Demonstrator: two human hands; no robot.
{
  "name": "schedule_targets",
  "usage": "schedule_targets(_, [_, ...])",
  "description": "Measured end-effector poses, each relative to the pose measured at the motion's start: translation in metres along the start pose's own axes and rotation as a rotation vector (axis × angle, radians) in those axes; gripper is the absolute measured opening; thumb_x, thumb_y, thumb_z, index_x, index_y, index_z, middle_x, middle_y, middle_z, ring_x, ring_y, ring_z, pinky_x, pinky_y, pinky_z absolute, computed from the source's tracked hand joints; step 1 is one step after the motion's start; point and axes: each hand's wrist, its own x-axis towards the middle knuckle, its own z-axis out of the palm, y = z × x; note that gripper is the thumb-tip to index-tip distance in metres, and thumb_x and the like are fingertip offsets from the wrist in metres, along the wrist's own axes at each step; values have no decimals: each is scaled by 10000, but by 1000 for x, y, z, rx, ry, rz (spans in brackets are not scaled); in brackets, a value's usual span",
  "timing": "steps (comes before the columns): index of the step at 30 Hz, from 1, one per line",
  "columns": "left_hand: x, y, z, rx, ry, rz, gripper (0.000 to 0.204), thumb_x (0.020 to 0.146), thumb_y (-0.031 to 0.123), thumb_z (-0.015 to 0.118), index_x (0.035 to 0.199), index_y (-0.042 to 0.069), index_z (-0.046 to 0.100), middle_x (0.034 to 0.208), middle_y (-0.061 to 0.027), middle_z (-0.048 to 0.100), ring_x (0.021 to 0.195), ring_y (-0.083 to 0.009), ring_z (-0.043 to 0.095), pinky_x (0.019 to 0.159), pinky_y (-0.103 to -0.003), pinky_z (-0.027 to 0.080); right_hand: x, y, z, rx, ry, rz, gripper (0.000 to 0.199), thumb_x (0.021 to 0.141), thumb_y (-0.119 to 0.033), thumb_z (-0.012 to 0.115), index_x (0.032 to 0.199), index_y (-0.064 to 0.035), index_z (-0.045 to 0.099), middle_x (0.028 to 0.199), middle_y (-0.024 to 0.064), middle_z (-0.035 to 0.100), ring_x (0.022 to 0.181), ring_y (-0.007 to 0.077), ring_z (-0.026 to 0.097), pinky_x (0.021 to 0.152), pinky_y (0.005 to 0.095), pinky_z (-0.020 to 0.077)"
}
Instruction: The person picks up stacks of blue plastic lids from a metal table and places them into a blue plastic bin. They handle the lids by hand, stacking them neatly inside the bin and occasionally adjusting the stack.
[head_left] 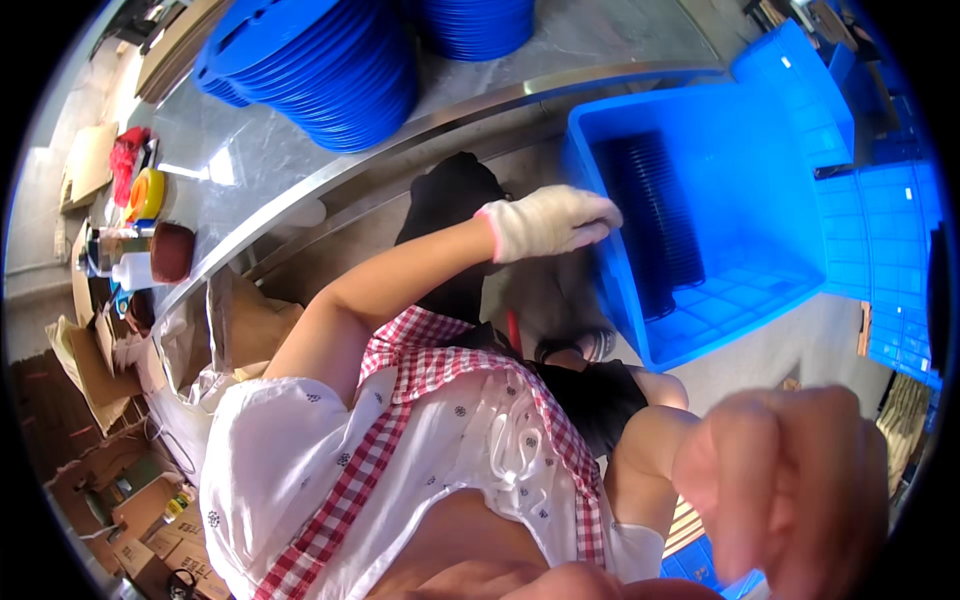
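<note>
My left hand (555, 222), in a white knitted glove with a pink cuff edge, reaches out to the near left rim of a large blue plastic bin (612, 265). Its fingers are stretched forward and nothing shows in them; whether they touch the rim I cannot tell. Inside the bin, along its left wall, stands a row of thin dark ribbed pieces (660, 215), stacked closely. My right hand (790, 490), bare and blurred, is raised close to the camera at the lower right. Its fingers bend downward, and anything inside them is hidden.
A metal table (480, 100) holds tall stacks of round blue plastic pieces (310, 70). Yellow tape (146, 194), a white bottle (133, 270) and a brown object (172, 252) sit at its left end. More blue crates (875, 230) stand at right; cardboard boxes (170, 545) lie lower left.
</note>
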Motion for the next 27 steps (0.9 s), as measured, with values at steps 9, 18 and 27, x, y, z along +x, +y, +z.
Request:
schedule_targets(9, [-132, 84, -110, -261, 360, -287, 174, 902, 73, 581, 1060, 18, 629, 964, -89, 663, 912, -199, 637, 826, -318, 501, 26, -6, 40, 150, -36, -36, 115, 869, -120, 523, 822, -22, 485, 762, 105, 503, 677, 216, 502, 618, 340, 412])
schedule_targets(18, [-244, 30, -288, 69, 1013, -449, 411, 946, 262, 577, 1293, 53, 505, 1174, -78, 612, 1026, -160, 584, 876, -301, 470, 62, -2, 82, 325, 47, 140, 220, 860, -98, 536, 670, -100, 424, 641, 18, 419, 546, 129, 423, 522, 266, 349])
schedule_targets(27, [-290, -82, -432, 229, 1180, -1150, 689, 877, 458, 625, 1390, 67, 383, 1219, -116, 552, 1035, -207, 555, 821, -343, 507, 88, -5, 126, 835, 764, -8, 252, 818, -108, 577, 606, -125, 442, 598, -10, 428, 472, 119, 429, 453, 247, 358])
